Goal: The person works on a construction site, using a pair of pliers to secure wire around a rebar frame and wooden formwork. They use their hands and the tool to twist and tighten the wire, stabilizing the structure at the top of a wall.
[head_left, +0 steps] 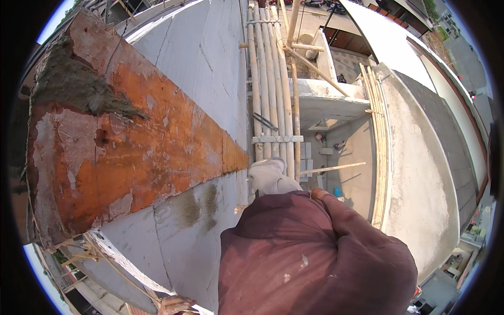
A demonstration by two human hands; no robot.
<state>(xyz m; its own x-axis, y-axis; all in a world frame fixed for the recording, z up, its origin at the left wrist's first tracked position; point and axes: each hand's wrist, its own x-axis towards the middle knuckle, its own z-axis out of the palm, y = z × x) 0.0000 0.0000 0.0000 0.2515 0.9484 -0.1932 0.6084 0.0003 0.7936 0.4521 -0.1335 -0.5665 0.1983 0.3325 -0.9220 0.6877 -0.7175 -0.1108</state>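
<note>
My left hand [177, 304] is at the lower edge, by the pale wall's rim. Its fingers are cut off by the picture edge, and whatever they touch cannot be made out. My right hand [318, 193] is in front of my maroon shirt, only a small part showing; its fingers are mostly hidden. A large orange-stained wooden board [152, 136] stands out from the wall on the left. Wet grey mortar [79, 84] clings to its upper near end. Neither hand visibly touches the board.
Lashed bamboo poles [270, 79] form a narrow scaffold walkway with a crosspiece [277, 139]; a dark slim tool [265, 122] lies on it. The grey-white block wall [184, 47] runs along the left. On the right, a deep drop shows a floor [357, 152] far below. More bamboo [378, 142] stands beyond.
</note>
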